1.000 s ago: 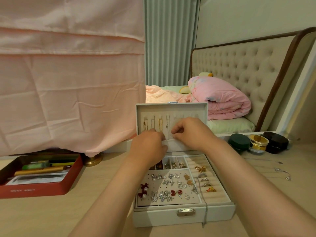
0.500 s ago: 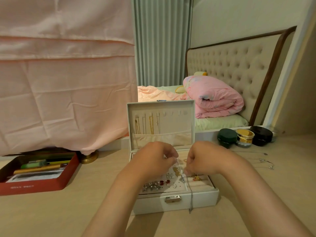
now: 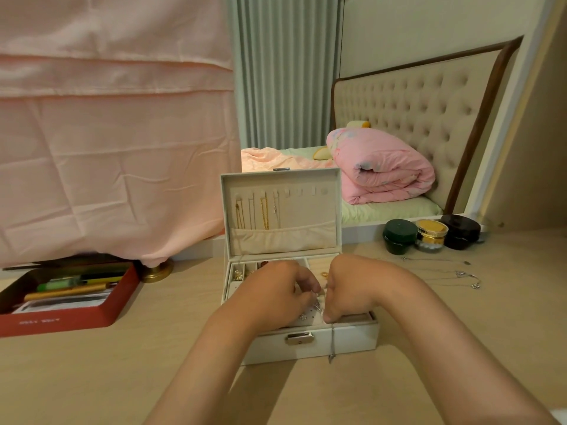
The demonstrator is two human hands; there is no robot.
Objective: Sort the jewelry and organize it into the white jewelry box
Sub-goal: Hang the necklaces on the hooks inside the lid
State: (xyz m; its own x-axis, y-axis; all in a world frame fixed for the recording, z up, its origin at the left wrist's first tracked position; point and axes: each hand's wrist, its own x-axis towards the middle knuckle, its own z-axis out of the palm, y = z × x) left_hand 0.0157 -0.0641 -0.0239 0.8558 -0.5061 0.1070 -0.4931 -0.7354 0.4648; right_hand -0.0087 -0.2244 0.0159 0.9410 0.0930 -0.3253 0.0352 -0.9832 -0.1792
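The white jewelry box (image 3: 352, 340) stands open on the table, its lid (image 3: 306, 210) upright with gold and silver necklaces (image 3: 264, 213) hung inside. My left hand (image 3: 273, 294) and my right hand (image 3: 352, 286) are both over the box's tray, fingers curled, pinching a thin silver chain (image 3: 332, 345) between them. The chain's end hangs over the box's front wall. Small compartments with gold pieces (image 3: 237, 274) show at the tray's back left. My hands hide most of the tray.
Silver necklaces (image 3: 460, 276) lie loose on the table to the right. Three round jars (image 3: 429, 234) stand behind them. A red tray of pens (image 3: 67, 297) sits at the left, below a pink cloth (image 3: 107, 148) and a brass base (image 3: 157, 271).
Both hands have come down from the lid's necklace hooks to the box's tray, carrying the silver chain. The view has pulled back and shifted a little.
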